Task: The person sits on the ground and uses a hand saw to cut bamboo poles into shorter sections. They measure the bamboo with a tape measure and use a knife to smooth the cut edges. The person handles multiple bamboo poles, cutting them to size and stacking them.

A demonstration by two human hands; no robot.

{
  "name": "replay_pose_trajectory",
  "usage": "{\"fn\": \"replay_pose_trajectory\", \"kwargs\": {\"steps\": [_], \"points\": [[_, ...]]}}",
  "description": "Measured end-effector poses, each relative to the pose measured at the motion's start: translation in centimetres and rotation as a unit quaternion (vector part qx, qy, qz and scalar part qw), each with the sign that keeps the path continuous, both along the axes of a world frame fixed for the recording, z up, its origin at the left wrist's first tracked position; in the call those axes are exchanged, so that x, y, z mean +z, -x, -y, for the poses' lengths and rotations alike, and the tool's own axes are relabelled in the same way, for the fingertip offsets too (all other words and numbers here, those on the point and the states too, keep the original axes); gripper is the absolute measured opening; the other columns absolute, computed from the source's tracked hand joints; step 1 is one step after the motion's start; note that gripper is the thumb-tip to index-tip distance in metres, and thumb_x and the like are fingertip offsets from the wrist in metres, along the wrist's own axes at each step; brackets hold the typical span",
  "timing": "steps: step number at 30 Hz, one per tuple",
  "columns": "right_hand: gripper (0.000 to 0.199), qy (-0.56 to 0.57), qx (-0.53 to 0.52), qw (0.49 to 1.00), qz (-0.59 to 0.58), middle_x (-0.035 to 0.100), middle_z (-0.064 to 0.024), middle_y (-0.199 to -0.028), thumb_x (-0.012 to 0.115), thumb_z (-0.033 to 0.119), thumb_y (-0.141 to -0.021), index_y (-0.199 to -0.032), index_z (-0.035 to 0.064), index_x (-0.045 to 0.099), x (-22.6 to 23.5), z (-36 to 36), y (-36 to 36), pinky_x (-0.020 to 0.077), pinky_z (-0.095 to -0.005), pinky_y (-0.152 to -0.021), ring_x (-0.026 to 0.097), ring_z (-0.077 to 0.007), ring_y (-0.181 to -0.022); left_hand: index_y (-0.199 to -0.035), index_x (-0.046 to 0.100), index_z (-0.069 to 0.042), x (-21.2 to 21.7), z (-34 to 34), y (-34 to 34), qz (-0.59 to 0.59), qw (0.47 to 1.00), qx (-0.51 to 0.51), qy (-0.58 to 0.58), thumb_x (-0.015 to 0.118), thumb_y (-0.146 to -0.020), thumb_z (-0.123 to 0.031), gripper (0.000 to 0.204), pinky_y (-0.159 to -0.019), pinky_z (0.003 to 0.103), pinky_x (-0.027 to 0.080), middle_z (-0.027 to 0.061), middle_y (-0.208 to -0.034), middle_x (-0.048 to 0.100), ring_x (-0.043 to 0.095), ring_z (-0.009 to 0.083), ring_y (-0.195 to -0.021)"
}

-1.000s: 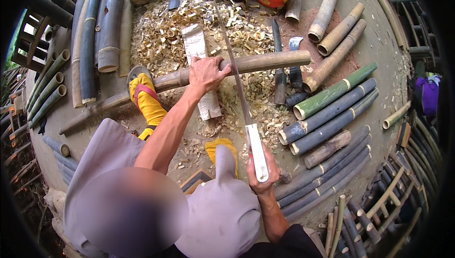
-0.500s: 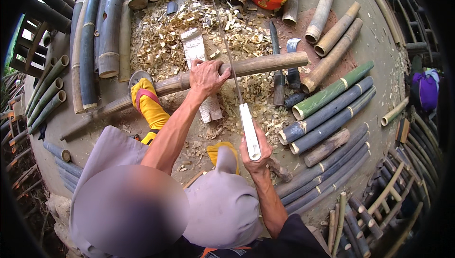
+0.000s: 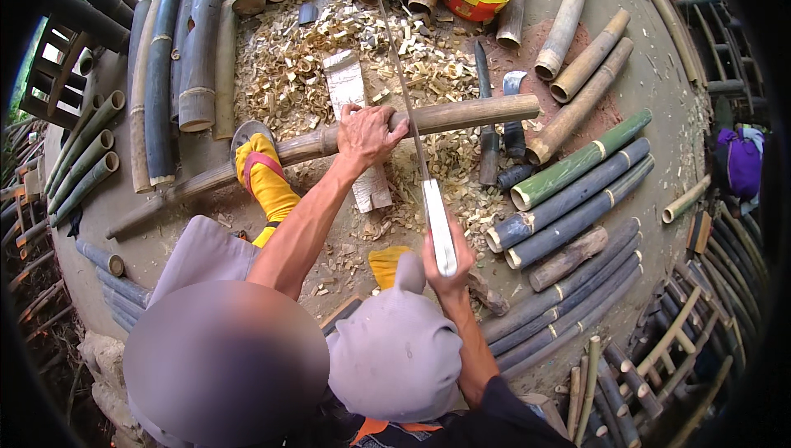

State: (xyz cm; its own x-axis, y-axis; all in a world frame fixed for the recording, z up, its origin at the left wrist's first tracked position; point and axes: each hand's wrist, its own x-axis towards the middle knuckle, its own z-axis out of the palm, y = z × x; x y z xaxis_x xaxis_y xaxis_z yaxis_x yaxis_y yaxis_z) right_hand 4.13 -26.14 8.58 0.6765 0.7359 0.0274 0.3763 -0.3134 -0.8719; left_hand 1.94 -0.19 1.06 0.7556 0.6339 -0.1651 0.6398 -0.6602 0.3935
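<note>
A long brown bamboo pole (image 3: 482,112) lies slantwise before me, its left end low on the ground. My left hand (image 3: 369,137) is closed over its top, just left of the saw blade. In my right hand (image 3: 451,263) is the white handle of a handsaw (image 3: 440,221). The long thin blade crosses the pole close to my left fingers and points away from me. Beneath the pole is a pale, notched wooden block (image 3: 346,81). My foot in a yellow sock and sandal (image 3: 265,172) rests against the pole further left.
Wood chips (image 3: 284,73) cover the ground around the block. A curved-bladed knife (image 3: 514,137) and a dark long tool (image 3: 489,156) lie by the pole's right end. Cut bamboo pieces (image 3: 581,160) ring the area. A red-and-yellow bucket (image 3: 476,10) with yellowish liquid stands at the back.
The whole view has shifted slightly. Both hands keep their grips, and the saw remains across the pole at nearly the same spot.
</note>
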Motion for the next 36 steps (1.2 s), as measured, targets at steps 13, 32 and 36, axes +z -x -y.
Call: {"fn": "replay_pose_trajectory", "kwargs": {"steps": [13,32,36], "points": [[0.032,-0.034,-0.011,0.999,-0.003,0.064,-0.0147,-0.08,0.065,0.002,-0.08,-0.111,-0.0055,0.06,-0.6,-1.4,-0.7,0.049,-0.032,-0.054,0.064,-0.025,-0.061,-0.099,0.058,-0.012,-1.2,-1.1,-0.8,-0.063,0.996,-0.007,-0.063,0.073,-0.065,-0.022,0.038,-0.096,0.043,0.037,0.006,-0.094,0.068,0.065,0.0224,-0.089],[0.045,0.093,0.066,0.985,0.132,0.067,-0.0221,-0.105,0.066,0.01,-0.076,-0.115,-0.0105,0.058,4.6,13.5,3.6,0.0566,-0.0337,-0.067,0.071,-0.0286,-0.079,-0.088,0.062,-0.008,-0.2,-2.3,-1.0,-0.057,0.997,0.024,-0.056,0.07,-0.066,-0.019,0.025,-0.095,0.042,0.038,0.0108,-0.088,0.069,0.067,0.0265,-0.087],[0.038,0.047,0.052,0.993,0.097,0.069,-0.0193,-0.101,0.068,0.002,-0.078,-0.114,-0.0086,0.061,3.2,10.2,2.6,0.0548,-0.0332,-0.065,0.07,-0.0253,-0.074,-0.098,0.061,-0.008,-1.2,-1.3,-1.7,-0.053,0.996,0.022,-0.071,0.074,-0.064,-0.02,0.039,-0.098,0.042,0.038,0.0093,-0.093,0.069,0.066,0.0253,-0.09]]}}
